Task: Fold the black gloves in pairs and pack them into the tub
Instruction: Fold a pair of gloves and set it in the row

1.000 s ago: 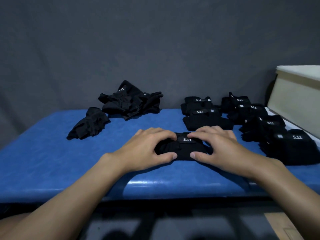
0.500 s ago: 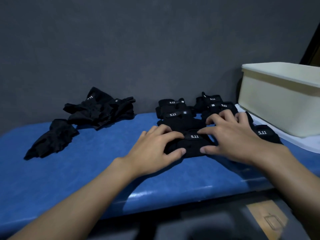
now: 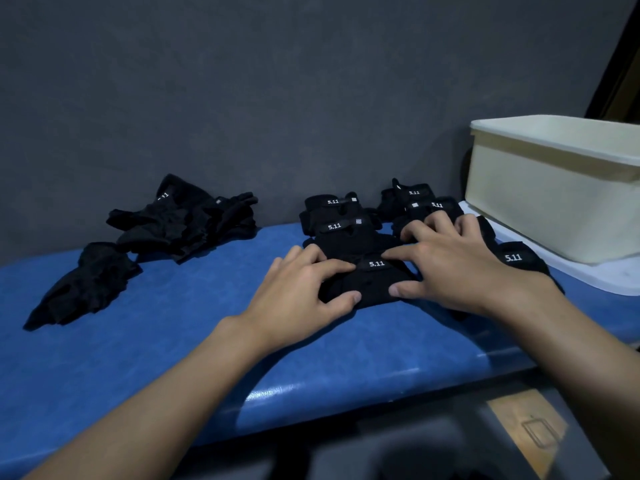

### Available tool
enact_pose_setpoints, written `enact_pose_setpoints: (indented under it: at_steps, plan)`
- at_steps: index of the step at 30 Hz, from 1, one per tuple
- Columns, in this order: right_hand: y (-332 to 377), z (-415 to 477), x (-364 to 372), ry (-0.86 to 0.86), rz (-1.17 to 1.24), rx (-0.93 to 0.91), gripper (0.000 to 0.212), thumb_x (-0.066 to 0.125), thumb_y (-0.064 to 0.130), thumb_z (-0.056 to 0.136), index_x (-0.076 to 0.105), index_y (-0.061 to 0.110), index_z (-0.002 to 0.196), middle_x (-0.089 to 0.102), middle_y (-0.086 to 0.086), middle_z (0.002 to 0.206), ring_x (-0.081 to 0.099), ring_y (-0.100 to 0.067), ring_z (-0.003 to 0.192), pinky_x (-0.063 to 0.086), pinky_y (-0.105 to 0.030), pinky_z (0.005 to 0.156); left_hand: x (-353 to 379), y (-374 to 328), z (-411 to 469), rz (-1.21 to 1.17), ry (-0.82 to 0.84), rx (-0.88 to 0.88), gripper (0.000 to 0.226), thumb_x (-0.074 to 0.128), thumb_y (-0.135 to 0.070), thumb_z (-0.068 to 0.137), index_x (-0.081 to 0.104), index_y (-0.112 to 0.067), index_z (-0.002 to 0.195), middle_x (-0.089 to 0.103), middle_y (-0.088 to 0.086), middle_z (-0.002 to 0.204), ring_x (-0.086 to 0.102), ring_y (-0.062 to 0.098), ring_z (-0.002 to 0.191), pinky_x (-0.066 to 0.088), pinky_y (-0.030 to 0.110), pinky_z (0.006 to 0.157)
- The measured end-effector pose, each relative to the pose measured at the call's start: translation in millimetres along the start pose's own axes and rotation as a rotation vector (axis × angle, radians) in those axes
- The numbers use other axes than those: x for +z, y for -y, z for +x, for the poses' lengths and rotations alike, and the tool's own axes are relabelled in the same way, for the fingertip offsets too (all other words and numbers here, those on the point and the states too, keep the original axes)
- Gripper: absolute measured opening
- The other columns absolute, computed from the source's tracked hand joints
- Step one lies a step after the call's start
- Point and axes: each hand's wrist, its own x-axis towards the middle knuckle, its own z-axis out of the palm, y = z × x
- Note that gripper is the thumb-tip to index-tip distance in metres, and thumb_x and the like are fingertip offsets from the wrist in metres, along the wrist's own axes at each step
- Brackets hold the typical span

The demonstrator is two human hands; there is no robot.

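A folded pair of black gloves (image 3: 372, 284) with a white "5.11" label lies on the blue padded table (image 3: 138, 327). My left hand (image 3: 301, 292) grips its left end, thumb in front and fingers on top. Gripping the right end is my right hand (image 3: 446, 268), whose outer fingers reach over the folded pairs behind. More folded pairs sit behind (image 3: 334, 218), at the back right (image 3: 414, 199) and by my right wrist (image 3: 519, 261). The cream tub (image 3: 554, 192) stands at the right; its inside is hidden.
A heap of unfolded black gloves (image 3: 183, 216) lies at the back left, with a loose crumpled glove (image 3: 86, 285) in front of it. The tub rests on a white lid or tray (image 3: 606, 277). A dark grey wall closes off the back.
Both hands have pushed the folded pair back and to the right, up against the other folded pairs. My right fingers have spread over those pairs. The view has turned right, showing more of the tub.
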Motion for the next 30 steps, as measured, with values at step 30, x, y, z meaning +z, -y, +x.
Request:
enact_pose_setpoints:
  at_steps: [30]
  plan:
    - [1.4,8.1,3.1,0.045,-0.014,0.023,0.066,0.048,0.075,0.082,0.037,0.048,0.142,0.037,0.007,0.129,0.026,-0.02,0.122,0.024,-0.042,0.099,6.0,4.2,4.7,0.038,-0.016,-0.015,0.052,0.052,-0.068,0.086,0.054,-0.045,0.133,0.047,-0.014,0.103,0.035,0.008,0.097,0.035,0.033,0.095]
